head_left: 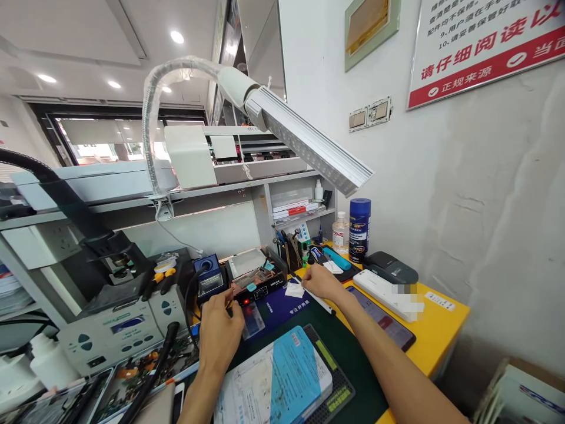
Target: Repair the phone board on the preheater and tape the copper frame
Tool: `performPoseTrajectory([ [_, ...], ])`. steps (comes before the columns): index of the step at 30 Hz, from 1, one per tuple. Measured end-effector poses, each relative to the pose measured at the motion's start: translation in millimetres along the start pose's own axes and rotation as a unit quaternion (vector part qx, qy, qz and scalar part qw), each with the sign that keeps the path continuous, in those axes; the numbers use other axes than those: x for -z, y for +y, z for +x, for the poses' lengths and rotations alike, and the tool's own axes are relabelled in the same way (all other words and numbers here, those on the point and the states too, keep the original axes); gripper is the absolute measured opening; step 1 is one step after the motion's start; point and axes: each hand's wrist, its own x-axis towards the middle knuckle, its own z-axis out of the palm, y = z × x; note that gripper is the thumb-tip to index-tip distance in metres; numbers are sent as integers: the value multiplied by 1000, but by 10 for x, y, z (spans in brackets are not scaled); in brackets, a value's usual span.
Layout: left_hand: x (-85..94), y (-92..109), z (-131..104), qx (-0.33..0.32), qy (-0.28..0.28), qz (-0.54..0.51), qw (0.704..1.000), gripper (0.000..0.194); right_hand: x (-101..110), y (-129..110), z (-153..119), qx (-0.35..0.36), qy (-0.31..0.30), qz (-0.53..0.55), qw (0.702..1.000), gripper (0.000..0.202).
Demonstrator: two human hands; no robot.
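Note:
My left hand (220, 324) is at the front left corner of a black box (260, 292) with a red light. Its fingers are bent, and what lies between them, if anything, is too small to tell. Beyond the blue mat (286, 309), my right hand (322, 281) has its fingers pressed together by a thin white strip (321, 301) and a small white tissue (294, 290); what the fingertips hold is hidden. A blue and white box (276, 377) lies nearer, between my forearms.
A phone (384, 321) and white case (388, 294) lie at the right. Behind stand a blue can (359, 229) and clear bottle (340, 232). A grey station (128, 330) is at the left. A lamp (313, 138) hangs overhead.

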Motion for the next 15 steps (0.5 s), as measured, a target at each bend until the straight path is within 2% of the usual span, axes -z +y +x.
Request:
performPoseTrajectory([
  [7,133,50,-18,65,2,-42,997,28,16,6,1,-9,57,-19,998,11],
  [15,344,-11,89,121,-5,-81,989,39,-31,-166,-59,25,63,22,997,24],
])
